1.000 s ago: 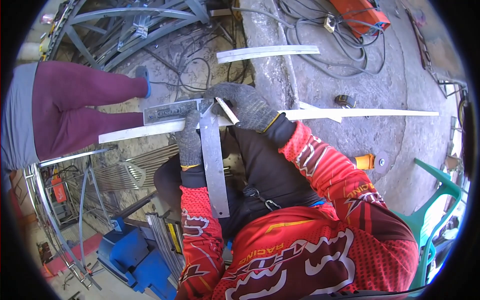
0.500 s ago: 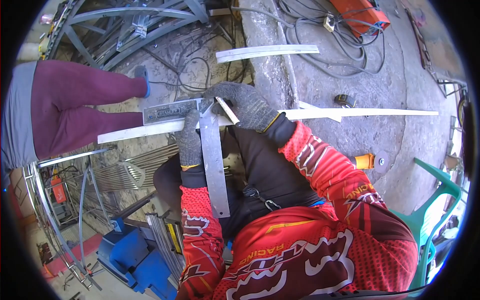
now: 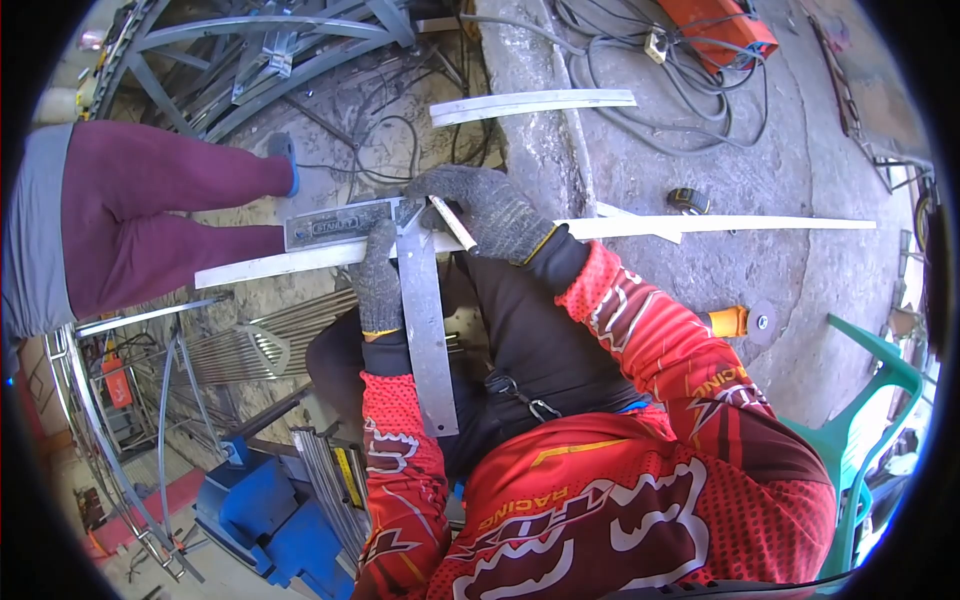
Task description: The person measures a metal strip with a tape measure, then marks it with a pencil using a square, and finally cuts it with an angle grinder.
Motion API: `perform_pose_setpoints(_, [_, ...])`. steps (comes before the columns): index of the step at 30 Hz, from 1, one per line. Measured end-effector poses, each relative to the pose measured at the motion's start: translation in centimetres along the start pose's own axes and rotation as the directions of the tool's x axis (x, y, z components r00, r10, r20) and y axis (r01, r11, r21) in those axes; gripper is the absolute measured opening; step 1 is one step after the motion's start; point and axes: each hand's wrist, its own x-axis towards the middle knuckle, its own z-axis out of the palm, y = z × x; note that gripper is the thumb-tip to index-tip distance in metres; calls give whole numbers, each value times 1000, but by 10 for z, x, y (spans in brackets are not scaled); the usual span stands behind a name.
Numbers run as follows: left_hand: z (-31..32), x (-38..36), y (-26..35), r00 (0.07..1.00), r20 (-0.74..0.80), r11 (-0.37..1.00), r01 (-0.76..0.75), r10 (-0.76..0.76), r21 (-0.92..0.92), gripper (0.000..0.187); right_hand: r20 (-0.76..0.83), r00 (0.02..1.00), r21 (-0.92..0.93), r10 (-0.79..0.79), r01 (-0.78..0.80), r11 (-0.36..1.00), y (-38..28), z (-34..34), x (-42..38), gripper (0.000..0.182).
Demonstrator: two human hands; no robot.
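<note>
A long pale metal bar (image 3: 720, 225) runs across the view in front of me. Against it sits a Stanley try square (image 3: 426, 345), its thick stock to the left and its steel blade pointing back toward my body. My left hand (image 3: 377, 285), in a grey knit glove, is closed around the square and the bar near the blade. Just right of the blade, my gloved right hand (image 3: 495, 213) grips a short pale stick (image 3: 455, 224), held slanted over the bar. Its fingertips reach the square's corner.
Another pale bar piece (image 3: 535, 104) lies ahead on the concrete. A tape measure (image 3: 690, 200), an angle grinder (image 3: 735, 322) and a green chair (image 3: 870, 400) are to the right. Cables (image 3: 690, 115) coil near an orange machine (image 3: 720, 35). A person (image 3: 150, 200) stands at left.
</note>
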Motion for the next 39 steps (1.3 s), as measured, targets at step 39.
perform_pose_setpoints(39, [28, -13, 28, 999, 10, 992, -30, 31, -119, 38, -217, 970, 277, 109, -46, 960, -49, -5, -51, 27])
